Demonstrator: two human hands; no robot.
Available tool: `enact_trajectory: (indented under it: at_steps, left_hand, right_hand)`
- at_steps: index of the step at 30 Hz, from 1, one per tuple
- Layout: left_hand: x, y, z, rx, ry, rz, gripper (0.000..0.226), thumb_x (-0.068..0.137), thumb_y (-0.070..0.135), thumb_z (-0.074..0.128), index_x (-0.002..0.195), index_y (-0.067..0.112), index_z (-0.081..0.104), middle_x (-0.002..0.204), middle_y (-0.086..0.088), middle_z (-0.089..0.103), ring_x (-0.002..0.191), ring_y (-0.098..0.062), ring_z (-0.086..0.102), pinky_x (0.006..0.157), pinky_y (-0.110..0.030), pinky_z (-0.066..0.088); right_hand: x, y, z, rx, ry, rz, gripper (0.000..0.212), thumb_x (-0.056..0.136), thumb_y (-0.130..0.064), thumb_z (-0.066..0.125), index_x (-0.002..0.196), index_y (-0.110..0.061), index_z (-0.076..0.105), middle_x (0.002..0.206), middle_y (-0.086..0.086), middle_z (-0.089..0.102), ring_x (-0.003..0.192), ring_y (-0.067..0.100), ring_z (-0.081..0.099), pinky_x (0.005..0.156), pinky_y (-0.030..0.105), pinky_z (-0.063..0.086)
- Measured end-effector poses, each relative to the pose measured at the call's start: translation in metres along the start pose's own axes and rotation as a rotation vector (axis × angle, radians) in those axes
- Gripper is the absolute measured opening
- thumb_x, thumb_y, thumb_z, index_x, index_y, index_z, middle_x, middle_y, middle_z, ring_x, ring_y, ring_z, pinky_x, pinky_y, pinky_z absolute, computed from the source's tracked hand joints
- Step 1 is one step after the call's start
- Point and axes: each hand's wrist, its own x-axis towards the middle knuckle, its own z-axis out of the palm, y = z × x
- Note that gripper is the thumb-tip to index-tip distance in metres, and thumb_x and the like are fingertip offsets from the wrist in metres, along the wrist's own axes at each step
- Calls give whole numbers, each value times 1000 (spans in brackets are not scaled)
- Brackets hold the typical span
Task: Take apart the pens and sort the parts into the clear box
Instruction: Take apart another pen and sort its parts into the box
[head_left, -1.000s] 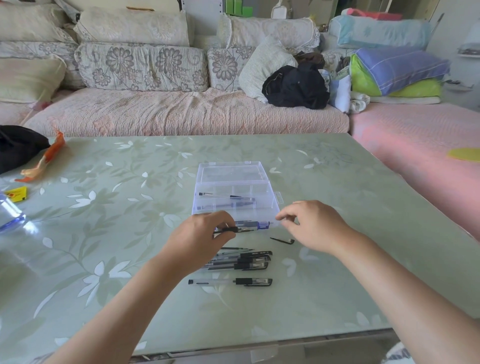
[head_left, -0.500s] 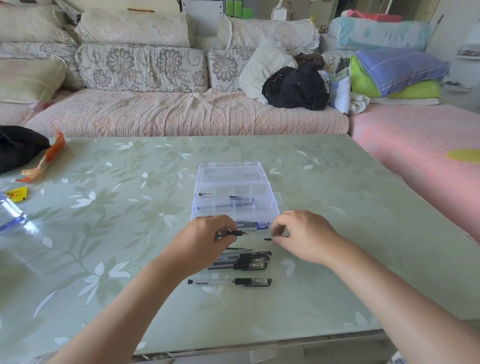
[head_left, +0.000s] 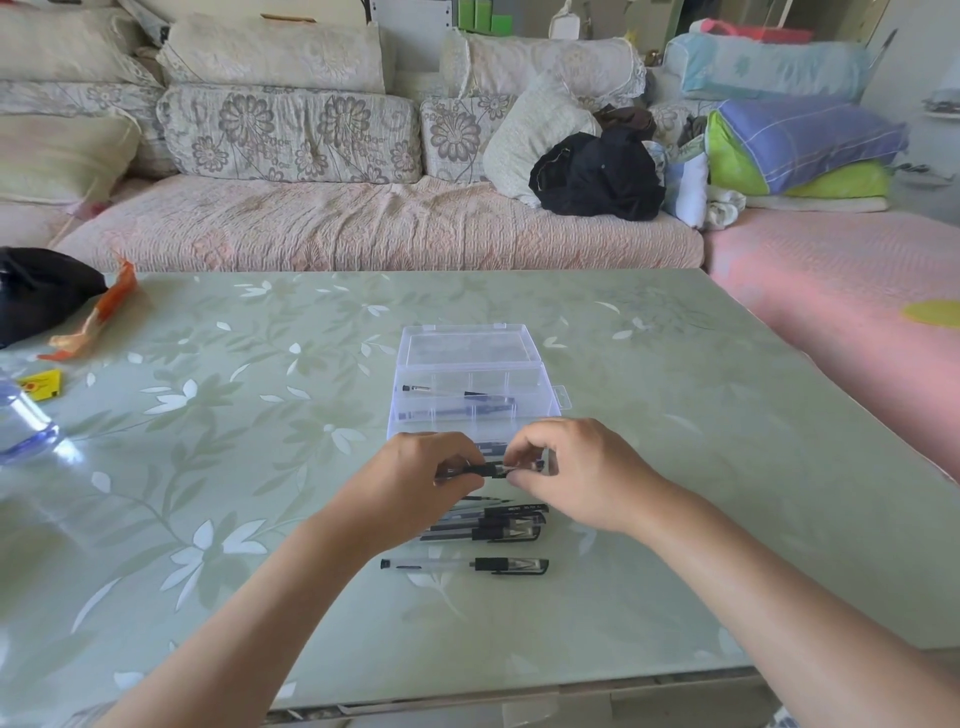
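L hand (head_left: 415, 478) pinches one end of a pen (head_left: 483, 470). R hand (head_left: 576, 473) pinches the other end, fingers curled. A dark section shows between them. Pen is horiz., over the table (head_left: 260, 415), at 6 o'clock edge of the clear box (head_left: 470, 364), which is open w/ a few parts inside. Pen pile (head_left: 493, 525) at 6 o'clock of hands.

Est.: pen is light, stiff, smooth plastic, prob. slippery. Hold close to the joint, both sides.
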Motion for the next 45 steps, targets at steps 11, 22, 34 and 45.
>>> enact_trajectory:
  at_steps: [11, 22, 34, 45]
  left_hand:
    - [1, 7, -12, -134, -79, -144, 13, 90, 20, 62, 88, 30, 71, 76, 6, 68, 43, -6, 41, 41, -17, 36]
    - [-2, 6, -15, -35, 60, 10, 16, 86, 16, 73, 95, 28, 78, 77, 14, 70, 67, -1, 59, 59, -10, 40]
    - [8, -9, -29, 175, 209, 8, 17, 84, 26, 73, 98, 35, 73, 85, 23, 61, 83, -4, 58, 73, -29, 52]
    - [27, -39, -22, 173, 244, -169, 42, 93, 29, 59, 134, 20, 51, 132, 4, 43, 116, -17, 48, 83, -24, 41]
  right_hand:
    - [4, -5, 8, -59, 63, -65, 14, 89, -43, 63, 96, -35, 73, 77, -17, 60, 68, -2, 49, 64, 24, 39]
    - [4, -13, 12, 248, -9, 8, 15, 91, -31, 65, 85, -23, 76, 68, 3, 65, 50, 6, 42, 51, 18, 34]
    - [26, -17, -6, -77, 50, 42, 15, 88, -36, 65, 100, -42, 72, 88, -20, 64, 69, -4, 49, 67, 24, 40]
    - [95, 1, -3, -230, 272, 181, 14, 91, -31, 61, 99, -35, 72, 96, -12, 58, 92, 14, 58, 70, 27, 38]
